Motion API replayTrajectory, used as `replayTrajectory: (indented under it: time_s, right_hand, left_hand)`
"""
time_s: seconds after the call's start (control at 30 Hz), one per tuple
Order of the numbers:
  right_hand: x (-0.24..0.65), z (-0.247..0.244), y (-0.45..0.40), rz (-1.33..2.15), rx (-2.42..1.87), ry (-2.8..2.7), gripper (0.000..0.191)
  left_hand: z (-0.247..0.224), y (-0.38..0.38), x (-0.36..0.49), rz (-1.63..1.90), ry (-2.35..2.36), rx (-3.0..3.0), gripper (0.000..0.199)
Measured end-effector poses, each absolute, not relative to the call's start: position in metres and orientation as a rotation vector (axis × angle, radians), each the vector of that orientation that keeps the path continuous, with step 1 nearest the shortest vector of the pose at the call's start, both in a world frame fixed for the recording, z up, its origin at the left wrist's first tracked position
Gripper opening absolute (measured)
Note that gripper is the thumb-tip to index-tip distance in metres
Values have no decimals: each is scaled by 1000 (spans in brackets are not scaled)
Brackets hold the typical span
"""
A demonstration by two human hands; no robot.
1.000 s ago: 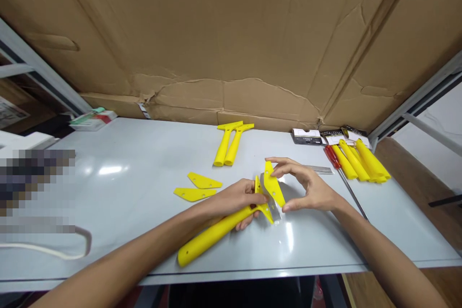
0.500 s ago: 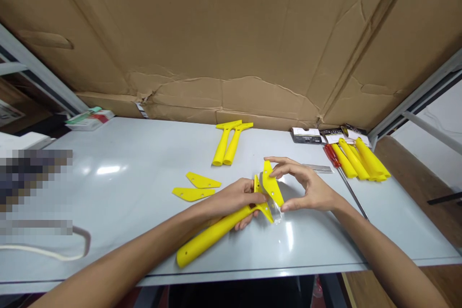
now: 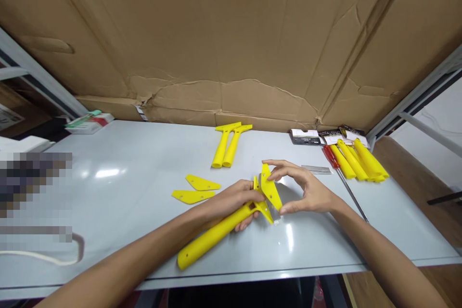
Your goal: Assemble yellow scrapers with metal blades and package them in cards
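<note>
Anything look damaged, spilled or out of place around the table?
The cardboard behind the table does: it is creased and looks torn low on the left. No spill shows, and the held yellow handle and yellow plate look undamaged from here.

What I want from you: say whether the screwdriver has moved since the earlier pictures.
No. The screwdriver lies at the same place on the table, judged against the table's right edge.

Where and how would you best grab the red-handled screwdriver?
Probably by its red handle, from above and slightly left: that end is thick, the metal shaft is thin, and yellow handles lie close on its right.
</note>
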State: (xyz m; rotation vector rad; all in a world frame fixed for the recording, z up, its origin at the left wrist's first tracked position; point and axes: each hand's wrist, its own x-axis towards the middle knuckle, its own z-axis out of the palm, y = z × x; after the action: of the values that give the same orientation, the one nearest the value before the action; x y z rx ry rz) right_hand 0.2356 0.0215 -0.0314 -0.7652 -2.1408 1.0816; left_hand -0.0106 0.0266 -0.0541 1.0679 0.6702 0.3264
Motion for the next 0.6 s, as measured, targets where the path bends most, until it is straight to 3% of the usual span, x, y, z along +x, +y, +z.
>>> replayTrajectory:
  time_s: [0.43,0.6]
  right_hand:
    - [225,-32,15,969,-810,-2294,66]
    - [226,-33,11,995,-831,-2335,60]
  left_hand:
    - [-50,27,-13,348,620,1080,14]
    - [-50,28,-13,303,636,1168,26]
